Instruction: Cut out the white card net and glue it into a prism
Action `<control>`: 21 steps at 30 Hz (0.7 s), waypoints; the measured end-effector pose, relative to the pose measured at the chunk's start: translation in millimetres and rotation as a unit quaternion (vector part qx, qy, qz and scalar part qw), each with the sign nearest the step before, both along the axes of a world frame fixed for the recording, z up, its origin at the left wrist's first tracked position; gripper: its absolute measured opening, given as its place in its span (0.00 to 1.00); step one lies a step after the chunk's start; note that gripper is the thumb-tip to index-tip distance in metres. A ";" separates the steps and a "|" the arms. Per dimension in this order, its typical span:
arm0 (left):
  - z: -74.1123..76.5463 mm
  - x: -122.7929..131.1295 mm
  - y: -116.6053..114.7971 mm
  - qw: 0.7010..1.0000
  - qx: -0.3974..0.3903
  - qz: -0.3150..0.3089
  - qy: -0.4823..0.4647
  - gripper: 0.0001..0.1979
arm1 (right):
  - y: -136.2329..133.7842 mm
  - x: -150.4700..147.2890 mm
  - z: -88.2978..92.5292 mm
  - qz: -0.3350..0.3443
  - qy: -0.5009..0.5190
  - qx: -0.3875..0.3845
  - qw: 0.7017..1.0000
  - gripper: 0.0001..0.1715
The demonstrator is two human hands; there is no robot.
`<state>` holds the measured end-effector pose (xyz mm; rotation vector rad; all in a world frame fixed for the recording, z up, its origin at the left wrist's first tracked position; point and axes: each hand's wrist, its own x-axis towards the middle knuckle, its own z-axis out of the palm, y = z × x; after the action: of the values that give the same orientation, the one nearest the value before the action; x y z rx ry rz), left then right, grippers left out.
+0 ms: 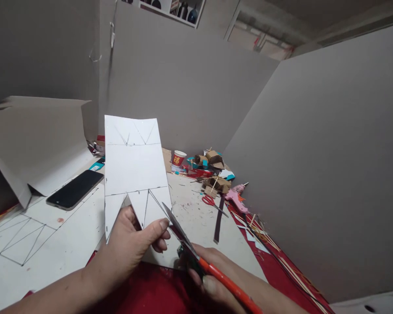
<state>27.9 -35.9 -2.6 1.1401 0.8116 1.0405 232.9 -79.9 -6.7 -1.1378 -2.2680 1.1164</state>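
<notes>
My left hand [131,233] grips the lower end of a white sheet of card [134,168], thumb in front. The card is upright, with straight lines and V shapes drawn across its top and bottom. A triangular notch is cut out of its lower left edge. My right hand [212,270] is wrapped round orange-handled shears [221,277]. Their metal blades lie at the card's lower right, by a drawn slanted line, close to my left thumb. Part of the shears is hidden behind my fingers.
A phone [75,189] lies on the white table [190,205] at left, before a folded white board [42,144]. At the right are red scissors [209,200], a pink glue gun [237,198], cardboard scraps [216,159], a paper cup [178,159] and thin sticks [298,279].
</notes>
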 end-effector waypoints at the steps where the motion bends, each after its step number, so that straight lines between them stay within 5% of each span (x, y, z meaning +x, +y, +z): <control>1: -0.3 -0.2 0.2 1.000 0.000 -0.001 0.000 0.09 | 0.1 0.2 -1.6 -0.001 0.002 -0.001 1.000 0.30; 11: -5.5 -0.8 2.5 1.000 -0.010 -0.013 -0.007 0.10 | 4.7 3.8 -26.4 -0.033 0.041 -0.024 0.998 0.29; 21: -3.2 -2.3 1.8 1.000 -0.010 -0.009 0.002 0.11 | -0.8 1.6 -18.8 -0.028 0.053 -0.019 0.998 0.28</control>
<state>25.6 -34.1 -5.8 1.1308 0.8120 1.0135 234.5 -80.7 -25.5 -1.1225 -2.1303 1.1743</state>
